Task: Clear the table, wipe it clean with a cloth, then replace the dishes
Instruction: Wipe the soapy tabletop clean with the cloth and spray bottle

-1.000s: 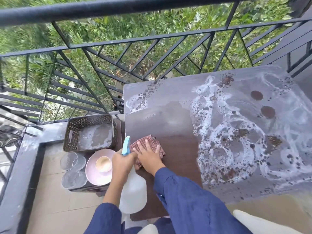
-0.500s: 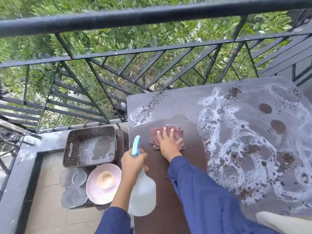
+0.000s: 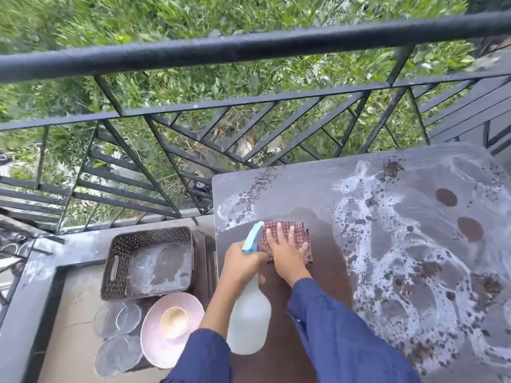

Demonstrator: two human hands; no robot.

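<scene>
The dark brown table (image 3: 312, 349) is covered with white foam and dark spots on its far and right parts; a wiped strip runs along its left side. My right hand (image 3: 286, 251) presses flat on a red checked cloth (image 3: 301, 230) near the table's far left corner. My left hand (image 3: 242, 264) grips the neck of a white spray bottle (image 3: 249, 324) with a light blue trigger, held just left of the cloth. A pink plate (image 3: 154, 344) with a cream cup (image 3: 174, 322) on it sits low at the left.
A brown perforated basket (image 3: 119, 261) stands beside the pink plate on a low surface left of the table. Two clear glass dishes (image 3: 116, 338) lie next to the plate. A black metal railing (image 3: 249, 48) runs just beyond the table, with greenery behind it.
My right hand has slid the cloth away from me along the table's left side toward the far corner, widening the wiped strip. The left hand followed with the spray bottle.
</scene>
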